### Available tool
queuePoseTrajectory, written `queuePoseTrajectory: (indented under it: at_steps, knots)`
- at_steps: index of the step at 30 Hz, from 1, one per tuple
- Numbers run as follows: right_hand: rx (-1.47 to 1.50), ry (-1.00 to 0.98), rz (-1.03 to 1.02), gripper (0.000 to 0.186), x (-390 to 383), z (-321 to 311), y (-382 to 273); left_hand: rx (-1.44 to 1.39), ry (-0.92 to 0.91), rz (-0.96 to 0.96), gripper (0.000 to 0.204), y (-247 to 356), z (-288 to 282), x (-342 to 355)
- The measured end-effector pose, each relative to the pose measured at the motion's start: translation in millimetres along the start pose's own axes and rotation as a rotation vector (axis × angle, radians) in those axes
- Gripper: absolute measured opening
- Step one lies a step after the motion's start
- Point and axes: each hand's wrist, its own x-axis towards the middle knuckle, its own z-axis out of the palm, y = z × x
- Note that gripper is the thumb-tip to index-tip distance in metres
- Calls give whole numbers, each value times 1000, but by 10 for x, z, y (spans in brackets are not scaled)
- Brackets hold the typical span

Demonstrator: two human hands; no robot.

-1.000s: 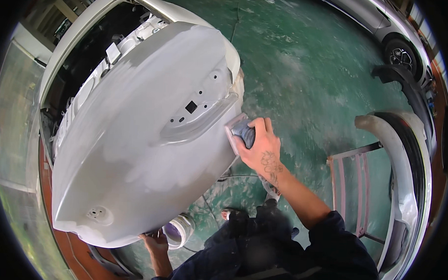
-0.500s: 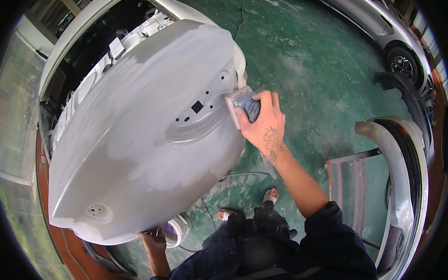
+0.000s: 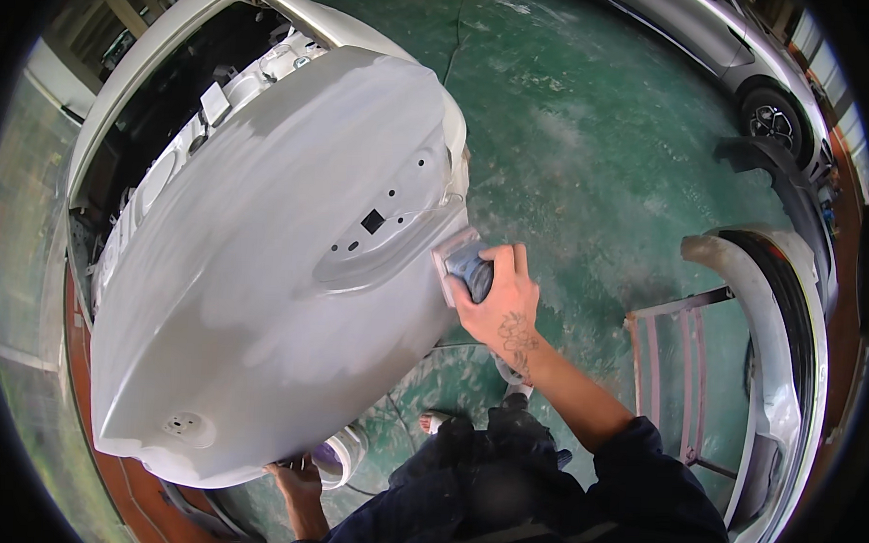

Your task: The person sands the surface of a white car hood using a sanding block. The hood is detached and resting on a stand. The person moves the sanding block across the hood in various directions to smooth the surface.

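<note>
A grey, patchy trunk lid [image 3: 223,302] with a recess and several small holes spreads across the left and middle of the view. My right hand [image 3: 510,298] is closed round a sander [image 3: 469,267] with a square pad and a dark rounded top. The pad rests against the lid's right edge, just below the recess. Down at the near end of the lid, my left hand [image 3: 299,479] holds its lower edge; some of its fingers are hidden beneath the panel.
Behind the lid stands a white car body [image 3: 404,48]. A white bucket [image 3: 354,453] is next to my left hand. Bumper covers [image 3: 785,379] and a metal stand [image 3: 675,376] occupy the right side. A silver car [image 3: 701,37] is parked far right; a hose [image 3: 451,347] crosses the green floor.
My right hand has brought the sander nearer to me along the lid's right edge, from beside the recess to below it. My left hand remains at the lower edge.
</note>
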Motion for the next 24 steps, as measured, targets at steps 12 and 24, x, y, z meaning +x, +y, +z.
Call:
queuePoseTrajectory:
  at_steps: [12,24]
  knots:
    - [-72,-82,132,50,478,-122,-133,-7,-28,-22,75,-10,-211,191]
    - [-39,73,89,49,787,-32,-22,-16,-21,-23,76,-35,-108,124]
